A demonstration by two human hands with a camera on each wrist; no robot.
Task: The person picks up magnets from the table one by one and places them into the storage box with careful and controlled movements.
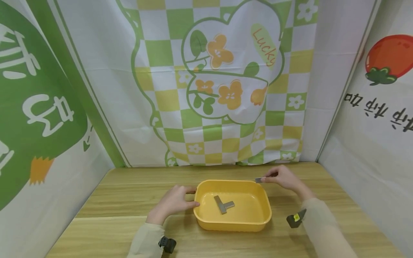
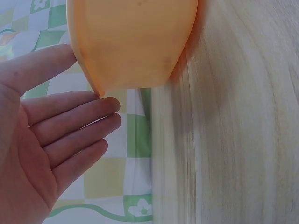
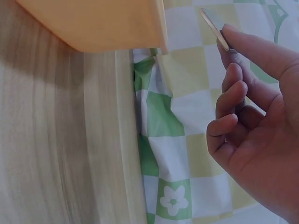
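Observation:
A yellow plastic basin (image 1: 232, 227) sits on the wooden table, two grey metallic bars (image 1: 220, 205) lying on its floor and touching in a T-like arrangement. My left hand (image 1: 174, 200) rests against the basin's left end. In the left wrist view its fingers (image 2: 70, 114) are nearly straight, with thumb and fingertips touching the rim. Between thumb and index finger, my right hand (image 1: 285, 179) pinches a small flat metallic piece (image 3: 214, 28) just above the basin's far right corner. The other right fingers (image 3: 229, 98) are curled and hold nothing.
The wooden table (image 1: 106, 200) ends at a hanging cloth with green and yellow checks (image 1: 232, 143) behind the basin. Printed cloth walls stand at left (image 1: 80, 143) and right (image 1: 361, 150). Each forearm wears a black wrist device (image 1: 167, 244).

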